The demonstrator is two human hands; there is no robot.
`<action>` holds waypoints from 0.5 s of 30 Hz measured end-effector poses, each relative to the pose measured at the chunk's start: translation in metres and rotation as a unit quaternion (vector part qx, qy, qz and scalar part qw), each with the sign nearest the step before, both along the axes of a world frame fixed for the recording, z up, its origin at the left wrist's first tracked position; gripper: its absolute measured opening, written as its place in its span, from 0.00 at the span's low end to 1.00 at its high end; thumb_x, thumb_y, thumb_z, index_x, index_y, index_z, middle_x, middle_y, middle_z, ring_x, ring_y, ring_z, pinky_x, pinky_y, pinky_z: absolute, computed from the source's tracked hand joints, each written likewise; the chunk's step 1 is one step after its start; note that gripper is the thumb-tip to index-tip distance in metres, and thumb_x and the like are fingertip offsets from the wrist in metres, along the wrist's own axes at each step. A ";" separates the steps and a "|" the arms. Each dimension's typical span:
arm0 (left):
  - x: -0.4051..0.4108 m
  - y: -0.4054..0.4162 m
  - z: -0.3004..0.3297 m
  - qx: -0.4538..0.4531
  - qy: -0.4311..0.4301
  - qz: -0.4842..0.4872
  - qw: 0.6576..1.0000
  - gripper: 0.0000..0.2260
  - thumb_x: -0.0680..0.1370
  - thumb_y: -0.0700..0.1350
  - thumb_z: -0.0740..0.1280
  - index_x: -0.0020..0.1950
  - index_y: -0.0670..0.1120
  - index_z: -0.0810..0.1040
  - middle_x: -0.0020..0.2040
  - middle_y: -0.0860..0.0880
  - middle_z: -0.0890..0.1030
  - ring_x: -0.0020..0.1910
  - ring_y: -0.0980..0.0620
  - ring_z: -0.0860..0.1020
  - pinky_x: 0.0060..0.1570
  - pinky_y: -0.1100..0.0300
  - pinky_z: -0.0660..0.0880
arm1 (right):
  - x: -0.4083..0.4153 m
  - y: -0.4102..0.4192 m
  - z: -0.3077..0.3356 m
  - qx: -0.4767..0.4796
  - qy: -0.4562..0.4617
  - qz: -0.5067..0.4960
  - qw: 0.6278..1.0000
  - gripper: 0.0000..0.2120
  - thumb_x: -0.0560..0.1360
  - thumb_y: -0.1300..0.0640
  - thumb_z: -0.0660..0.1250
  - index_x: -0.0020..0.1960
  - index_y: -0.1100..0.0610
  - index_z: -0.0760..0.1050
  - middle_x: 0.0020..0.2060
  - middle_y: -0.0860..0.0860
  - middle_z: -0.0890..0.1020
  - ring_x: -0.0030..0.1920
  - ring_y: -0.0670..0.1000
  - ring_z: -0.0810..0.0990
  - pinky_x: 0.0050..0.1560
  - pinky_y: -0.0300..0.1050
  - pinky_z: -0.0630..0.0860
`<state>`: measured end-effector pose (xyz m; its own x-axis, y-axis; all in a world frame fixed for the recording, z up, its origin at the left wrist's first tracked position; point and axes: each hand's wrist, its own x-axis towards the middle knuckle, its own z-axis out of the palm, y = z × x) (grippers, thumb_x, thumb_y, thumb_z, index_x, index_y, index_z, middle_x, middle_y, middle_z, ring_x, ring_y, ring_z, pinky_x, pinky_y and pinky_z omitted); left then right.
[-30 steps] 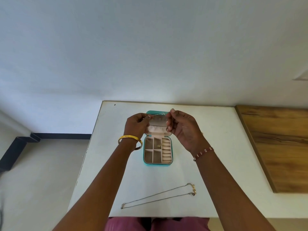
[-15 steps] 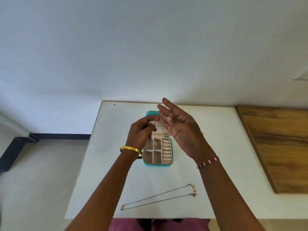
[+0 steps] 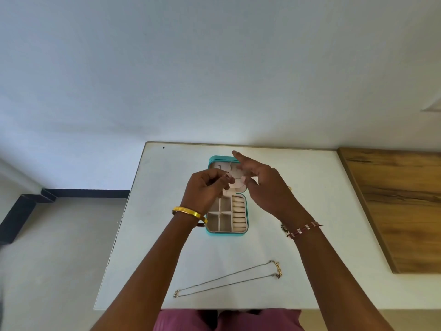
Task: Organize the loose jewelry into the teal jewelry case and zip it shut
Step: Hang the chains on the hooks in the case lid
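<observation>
The teal jewelry case [image 3: 247, 212] lies open in the middle of the white table [image 3: 155, 235], its beige compartments and ring rolls showing. My left hand [image 3: 206, 189] hovers over the case's left side, fingertips pinched on a thin chain [image 3: 229, 166] that runs up in front of the lid. Just right of the lid is my right hand [image 3: 262, 185], blurred, fingers spread and holding nothing. A long thin necklace [image 3: 229, 280] lies loose near the table's front edge. A small gold piece [image 3: 289, 188] peeks out behind my right hand.
A wooden board [image 3: 393, 206] covers the surface to the right. The table's left edge drops to a grey floor [image 3: 59, 247]. A small dark charm [image 3: 284, 227] sits by my right wrist; whether it lies on the table I cannot tell.
One second ago both hands held the chain stretched above the lid. My right hand let go and opened, then dropped lower beside the lid. My left hand kept its pinch.
</observation>
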<state>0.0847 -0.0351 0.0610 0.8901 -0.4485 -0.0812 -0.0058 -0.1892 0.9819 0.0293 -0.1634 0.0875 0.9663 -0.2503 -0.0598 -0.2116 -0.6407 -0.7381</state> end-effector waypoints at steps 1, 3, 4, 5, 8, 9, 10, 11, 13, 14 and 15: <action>0.001 0.002 0.000 -0.012 0.016 0.003 1.000 0.10 0.76 0.41 0.62 0.37 0.48 0.79 0.32 0.53 0.79 0.31 0.58 0.74 0.36 0.66 0.73 | -0.001 -0.001 -0.002 -0.021 0.008 0.000 1.000 0.25 0.77 0.64 0.59 0.70 0.46 0.62 0.59 0.50 0.78 0.52 0.51 0.77 0.61 0.48 0.72; 0.002 0.006 -0.001 -0.044 0.057 0.004 0.997 0.11 0.77 0.40 0.61 0.37 0.49 0.79 0.29 0.54 0.80 0.31 0.53 0.74 0.38 0.62 0.74 | -0.001 -0.001 -0.006 -0.030 0.020 -0.002 0.999 0.22 0.76 0.61 0.62 0.68 0.50 0.67 0.58 0.49 0.79 0.46 0.48 0.75 0.60 0.52 0.72; 0.002 0.008 -0.001 -0.065 0.081 0.002 0.995 0.12 0.77 0.39 0.61 0.37 0.48 0.80 0.28 0.54 0.80 0.31 0.53 0.74 0.38 0.61 0.75 | -0.002 -0.001 -0.008 -0.017 0.023 -0.003 1.000 0.21 0.75 0.60 0.63 0.67 0.50 0.68 0.55 0.49 0.80 0.42 0.47 0.74 0.57 0.49 0.73; 0.001 0.008 -0.002 -0.086 0.102 -0.001 0.991 0.12 0.77 0.39 0.60 0.38 0.47 0.80 0.28 0.53 0.81 0.30 0.53 0.74 0.37 0.62 0.75 | -0.003 -0.001 -0.009 0.003 0.027 -0.003 1.000 0.22 0.75 0.60 0.63 0.68 0.50 0.67 0.52 0.49 0.80 0.39 0.45 0.73 0.52 0.43 0.74; -0.001 0.010 -0.003 -0.112 0.133 -0.003 0.985 0.11 0.77 0.39 0.60 0.39 0.45 0.79 0.29 0.52 0.81 0.28 0.54 0.74 0.33 0.64 0.76 | -0.005 -0.002 -0.013 0.038 0.032 -0.002 0.999 0.21 0.75 0.62 0.63 0.67 0.52 0.68 0.48 0.48 0.81 0.34 0.44 0.72 0.34 0.27 0.70; -0.001 0.010 -0.004 -0.108 0.133 0.002 0.985 0.11 0.77 0.39 0.60 0.39 0.45 0.79 0.29 0.52 0.82 0.28 0.54 0.75 0.33 0.65 0.76 | -0.006 -0.003 -0.015 0.037 0.032 0.000 0.999 0.19 0.75 0.63 0.63 0.65 0.55 0.71 0.52 0.49 0.81 0.33 0.44 0.72 0.32 0.25 0.69; -0.001 0.011 -0.005 -0.100 0.128 0.010 0.987 0.11 0.77 0.40 0.60 0.40 0.46 0.79 0.29 0.52 0.82 0.28 0.53 0.75 0.33 0.65 0.76 | -0.007 -0.004 -0.017 0.034 0.032 0.000 0.999 0.17 0.75 0.64 0.62 0.63 0.57 0.73 0.56 0.50 0.80 0.33 0.42 0.72 0.31 0.23 0.68; -0.001 0.011 -0.006 -0.091 0.122 0.018 0.988 0.11 0.77 0.41 0.60 0.40 0.47 0.79 0.29 0.53 0.82 0.29 0.53 0.75 0.33 0.65 0.76 | -0.008 -0.005 -0.018 0.033 0.033 0.000 0.999 0.15 0.75 0.64 0.62 0.61 0.58 0.74 0.57 0.50 0.80 0.34 0.41 0.72 0.32 0.22 0.68; -0.001 0.012 -0.006 -0.085 0.116 0.030 0.989 0.10 0.77 0.41 0.60 0.40 0.47 0.79 0.29 0.53 0.82 0.29 0.53 0.75 0.34 0.65 0.77 | -0.009 -0.006 -0.020 0.040 0.034 -0.001 0.999 0.14 0.75 0.65 0.62 0.59 0.57 0.76 0.55 0.50 0.81 0.36 0.40 0.73 0.34 0.21 0.68; -0.001 0.012 -0.006 -0.089 0.120 0.029 0.988 0.10 0.77 0.41 0.60 0.40 0.47 0.79 0.29 0.53 0.82 0.29 0.53 0.75 0.33 0.65 0.77 | -0.010 -0.006 -0.021 0.044 0.036 0.000 0.998 0.15 0.75 0.64 0.63 0.59 0.55 0.77 0.54 0.50 0.82 0.37 0.40 0.73 0.37 0.23 0.69; -0.002 0.012 -0.006 -0.098 0.130 0.024 0.986 0.10 0.77 0.40 0.60 0.40 0.46 0.80 0.28 0.52 0.82 0.29 0.53 0.75 0.32 0.66 0.76 | -0.010 -0.005 -0.021 0.050 0.039 0.002 0.998 0.15 0.74 0.64 0.64 0.59 0.53 0.77 0.52 0.50 0.83 0.39 0.40 0.74 0.41 0.25 0.70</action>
<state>0.0829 -0.0228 0.0554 0.8709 -0.4367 -0.2253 0.2551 0.0100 0.9669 0.0188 -0.1686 0.0667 0.9589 -0.2351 -0.1587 -0.2677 -0.5654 -0.7801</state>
